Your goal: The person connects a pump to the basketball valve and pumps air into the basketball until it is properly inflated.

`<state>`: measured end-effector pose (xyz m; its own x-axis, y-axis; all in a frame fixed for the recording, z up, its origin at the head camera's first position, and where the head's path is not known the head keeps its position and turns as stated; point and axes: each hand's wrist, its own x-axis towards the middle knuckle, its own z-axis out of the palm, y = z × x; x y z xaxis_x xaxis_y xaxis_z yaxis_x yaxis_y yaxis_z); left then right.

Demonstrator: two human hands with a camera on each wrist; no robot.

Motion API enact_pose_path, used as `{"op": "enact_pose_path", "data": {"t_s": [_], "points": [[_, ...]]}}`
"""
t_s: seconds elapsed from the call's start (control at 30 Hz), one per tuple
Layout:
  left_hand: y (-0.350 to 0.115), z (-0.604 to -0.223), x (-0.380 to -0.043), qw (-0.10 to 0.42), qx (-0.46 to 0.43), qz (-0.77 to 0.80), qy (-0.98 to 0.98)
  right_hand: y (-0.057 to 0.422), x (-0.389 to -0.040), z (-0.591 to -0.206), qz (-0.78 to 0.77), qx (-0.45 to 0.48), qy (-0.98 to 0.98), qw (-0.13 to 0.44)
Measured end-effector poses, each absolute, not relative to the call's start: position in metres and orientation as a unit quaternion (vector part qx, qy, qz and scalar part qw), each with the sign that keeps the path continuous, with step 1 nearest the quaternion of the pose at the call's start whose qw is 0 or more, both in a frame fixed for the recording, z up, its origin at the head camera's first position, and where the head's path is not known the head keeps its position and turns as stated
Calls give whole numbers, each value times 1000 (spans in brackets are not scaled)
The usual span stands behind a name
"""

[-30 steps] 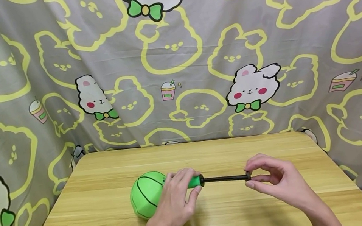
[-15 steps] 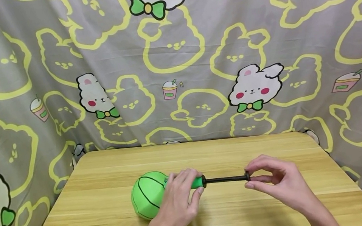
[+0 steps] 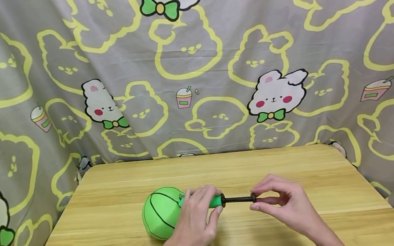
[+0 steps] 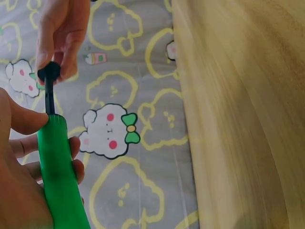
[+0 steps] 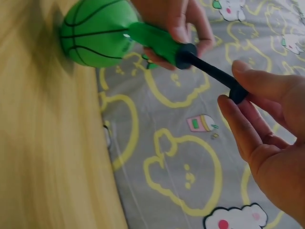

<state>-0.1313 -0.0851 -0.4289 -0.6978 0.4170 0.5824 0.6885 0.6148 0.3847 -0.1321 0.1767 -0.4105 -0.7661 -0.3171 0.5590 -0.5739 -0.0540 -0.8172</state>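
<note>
A green ball [image 3: 161, 215] with black seam lines sits on the table at the left of the head view. My left hand [image 3: 196, 218] grips the green barrel [image 4: 59, 167] of a small hand pump, its fingers wrapped round it. In the right wrist view the barrel's far end meets the ball; the exact joint is too small to make out. A black plunger rod [image 3: 238, 199] sticks out of the barrel to the right. Thumb and fingers of my right hand [image 3: 286, 204] pinch the black end cap [image 5: 237, 93] of that rod.
Under the hands is a light wood-grain table [image 3: 115, 183] with rounded back corners. A grey curtain [image 3: 210, 79] printed with rabbits and yellow outlines hangs behind it and along both sides.
My right hand has moved left with the end cap, and less of the black rod shows outside the barrel. The left hand and the ball have stayed nearly in place.
</note>
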Motion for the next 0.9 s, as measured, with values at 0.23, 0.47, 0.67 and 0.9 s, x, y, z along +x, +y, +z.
{"op": "enact_pose_path", "data": {"t_s": [0.23,0.47,0.67,0.9], "points": [[-82,-431,-129,227,-322,-292,-871,162,-132,-420,660,325,-670,98],[-79,-433,-127,221,-327,-293,-871,150,-132,-430,670,319,-663,97],[-77,-434,-126,221,-323,-293,-873,145,-132,-432,676,298,-668,89],[-76,-433,-128,208,-321,-290,-877,150,-132,-427,664,314,-673,86]]}}
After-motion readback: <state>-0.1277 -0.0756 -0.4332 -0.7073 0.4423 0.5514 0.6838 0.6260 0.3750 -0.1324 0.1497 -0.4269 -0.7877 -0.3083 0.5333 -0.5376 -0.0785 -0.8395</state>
